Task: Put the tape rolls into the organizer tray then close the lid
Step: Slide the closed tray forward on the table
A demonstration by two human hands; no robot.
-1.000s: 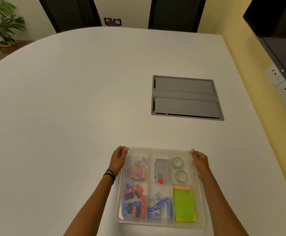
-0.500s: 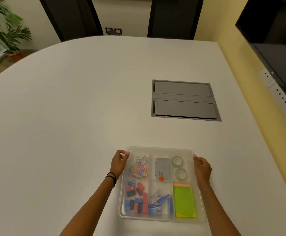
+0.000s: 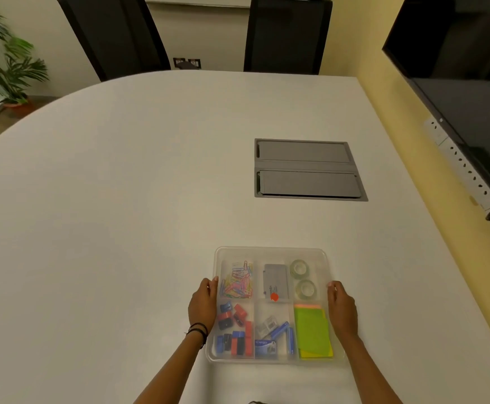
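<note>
We see the tray sitting on the white tabletop near its close edge, lid on, wide bare surface to the left and beyond. A grey hatch lies well past it. Left hand presses flat on the tray's left edge, right hand on the right edge, fingers extended. Two tape rolls lie flat in the far right compartment, lined front to back.
</note>
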